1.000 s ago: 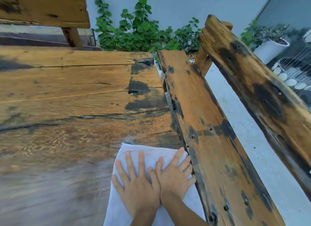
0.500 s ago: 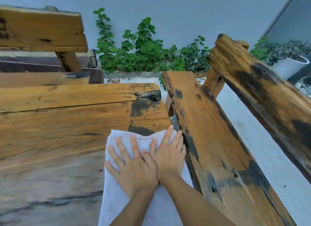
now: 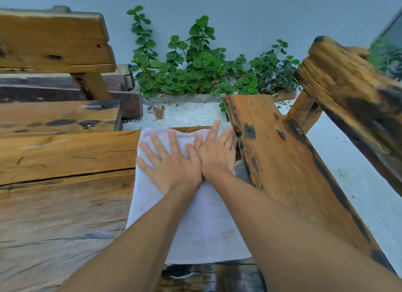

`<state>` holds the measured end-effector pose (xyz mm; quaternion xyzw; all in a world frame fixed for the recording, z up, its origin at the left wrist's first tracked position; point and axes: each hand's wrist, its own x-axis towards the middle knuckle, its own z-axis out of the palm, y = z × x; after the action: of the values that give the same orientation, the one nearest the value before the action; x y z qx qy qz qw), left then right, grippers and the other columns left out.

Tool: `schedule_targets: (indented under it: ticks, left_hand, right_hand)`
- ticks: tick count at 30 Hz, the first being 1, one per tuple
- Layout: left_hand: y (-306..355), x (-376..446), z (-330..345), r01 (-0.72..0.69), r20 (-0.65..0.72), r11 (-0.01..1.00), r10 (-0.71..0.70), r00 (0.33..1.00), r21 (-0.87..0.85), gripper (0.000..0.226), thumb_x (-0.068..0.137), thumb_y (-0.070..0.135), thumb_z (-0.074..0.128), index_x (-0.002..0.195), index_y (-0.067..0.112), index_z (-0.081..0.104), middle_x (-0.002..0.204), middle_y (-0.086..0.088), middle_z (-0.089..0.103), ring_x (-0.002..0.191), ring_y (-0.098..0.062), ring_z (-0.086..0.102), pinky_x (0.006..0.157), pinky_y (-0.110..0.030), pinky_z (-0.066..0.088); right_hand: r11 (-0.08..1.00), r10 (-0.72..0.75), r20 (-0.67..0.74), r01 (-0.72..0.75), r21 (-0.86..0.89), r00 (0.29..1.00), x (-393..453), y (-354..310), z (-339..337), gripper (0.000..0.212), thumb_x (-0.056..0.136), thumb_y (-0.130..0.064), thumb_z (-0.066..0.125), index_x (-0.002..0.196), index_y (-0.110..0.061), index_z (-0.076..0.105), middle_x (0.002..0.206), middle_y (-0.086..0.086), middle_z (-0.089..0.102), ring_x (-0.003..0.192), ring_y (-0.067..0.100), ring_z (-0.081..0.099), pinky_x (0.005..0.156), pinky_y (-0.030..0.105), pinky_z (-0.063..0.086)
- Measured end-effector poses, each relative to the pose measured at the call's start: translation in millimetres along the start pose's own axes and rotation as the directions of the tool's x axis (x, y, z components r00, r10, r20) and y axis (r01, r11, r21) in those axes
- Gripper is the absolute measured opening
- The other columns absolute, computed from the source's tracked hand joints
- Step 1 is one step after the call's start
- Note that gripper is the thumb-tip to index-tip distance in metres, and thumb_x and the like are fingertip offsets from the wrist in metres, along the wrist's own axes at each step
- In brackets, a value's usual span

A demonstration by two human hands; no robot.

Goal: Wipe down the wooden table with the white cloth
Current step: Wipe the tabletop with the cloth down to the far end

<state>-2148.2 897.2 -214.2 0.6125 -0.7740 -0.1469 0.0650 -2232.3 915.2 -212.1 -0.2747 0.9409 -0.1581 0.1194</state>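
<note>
Cloth [image 3: 195,222] pushed to table [image 3: 65,157] far edge — left hand [image 3: 174,167], right hand [image 3: 217,154] flat, pressing.

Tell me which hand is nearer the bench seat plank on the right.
Right. The right hand presses the white cloth beside the bench seat plank; the left hand lies farther left.

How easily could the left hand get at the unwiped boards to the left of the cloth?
Probably easily: the left hand lies flat on the white cloth, and nothing stands on the wooden table beside it.
</note>
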Motion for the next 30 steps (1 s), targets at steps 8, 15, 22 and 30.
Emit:
schedule_targets:
  ticks: [8, 15, 22, 30]
  left_hand:
    - [19.2, 42.4, 6.5, -0.037, 0.002, 0.998, 0.037, 0.999, 0.043, 0.070, 0.092, 0.061, 0.007, 0.159, 0.041, 0.008, 0.171, -0.001, -0.004, 0.155, -0.035, -0.015, 0.120, -0.059, -0.014]
    - [3.2, 22.8, -2.7, -0.191, 0.016, 0.981, 0.192, 0.981, -0.010, 0.064, 0.098, 0.057, 0.009, 0.159, 0.040, 0.010, 0.171, 0.000, -0.001, 0.157, -0.030, -0.011, 0.124, -0.055, -0.010]
    - [-42.9, -43.1, -4.5, -0.184, -0.033, 0.979, 0.182, 0.983, -0.086, 0.060, 0.101, 0.051, 0.007, 0.159, 0.039, 0.009, 0.171, 0.003, 0.002, 0.157, -0.026, -0.009, 0.124, -0.052, -0.009]
    - [-112.4, -141.6, -12.7, -0.202, -0.030, 0.973, 0.200, 0.979, -0.114, 0.065, 0.102, 0.052, 0.006, 0.161, 0.023, 0.010, 0.170, 0.006, 0.005, 0.157, -0.022, -0.006, 0.126, -0.047, -0.005]
  right_hand:
    - [0.997, -0.059, 0.010, 0.059, -0.051, 0.998, 38.3, -9.8, -4.5, 0.067, 0.106, -0.053, 0.023, 0.163, -0.024, 0.003, 0.168, 0.019, 0.007, 0.149, 0.036, 0.022, 0.113, 0.052, 0.034]
    - [0.997, -0.065, 0.022, 0.066, -0.028, 0.998, 5.8, -2.6, -5.9, 0.070, 0.105, -0.060, 0.016, 0.161, -0.028, -0.009, 0.169, 0.017, -0.015, 0.155, 0.038, 0.003, 0.119, 0.056, 0.026]
    - [0.989, -0.071, 0.020, 0.074, -0.131, 0.997, -64.5, 7.5, 3.4, 0.079, 0.099, -0.070, 0.015, 0.159, -0.030, -0.018, 0.167, 0.020, -0.019, 0.155, 0.039, -0.012, 0.119, 0.067, 0.003]
    - [0.976, -0.039, 0.056, 0.050, -0.211, 0.998, -180.6, 27.3, 15.1, 0.088, 0.096, -0.075, 0.011, 0.160, -0.020, -0.013, 0.168, 0.019, -0.017, 0.154, 0.039, -0.019, 0.113, 0.075, -0.008]
